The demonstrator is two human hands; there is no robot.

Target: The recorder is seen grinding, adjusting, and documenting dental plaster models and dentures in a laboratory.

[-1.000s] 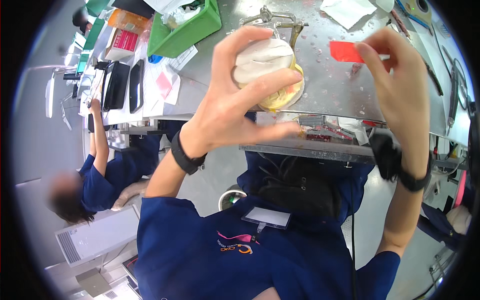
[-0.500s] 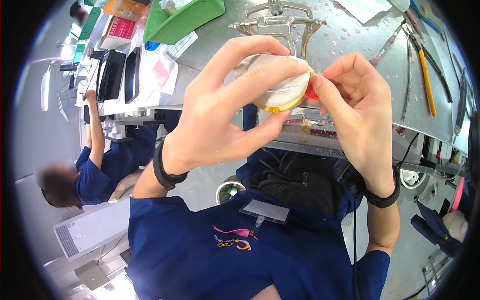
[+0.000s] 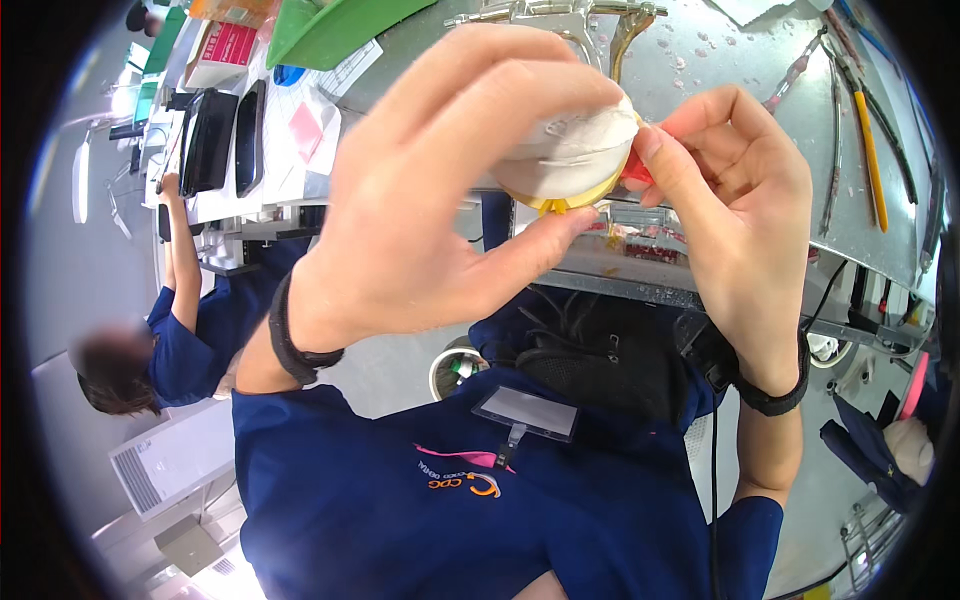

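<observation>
White-and-yellow cast (image 3: 572, 178), upper centre, partly hidden by left hand (image 3: 410, 215), fingers spread round it. Right hand (image 3: 738, 200) pinches red strip (image 3: 635, 172), mostly covered. Metal frame (image 3: 632, 42) beyond, cut off at top edge; green bin (image 3: 340, 30) likewise, upper left.

Orange and pale lettering (image 3: 447, 482) runs beside a curved emblem (image 3: 487, 486) on a navy shirt (image 3: 480, 545); pale print (image 3: 229, 42) marks a red-and-white box (image 3: 203, 68).

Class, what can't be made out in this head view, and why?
Head view:
Left side of the white-yellow model: hidden behind the left hand.
Part of the red piece: covered by the right hand.
Rest of the green bin: cut off by the upper edge.
Bits in the drawer: too small to identify.
</observation>
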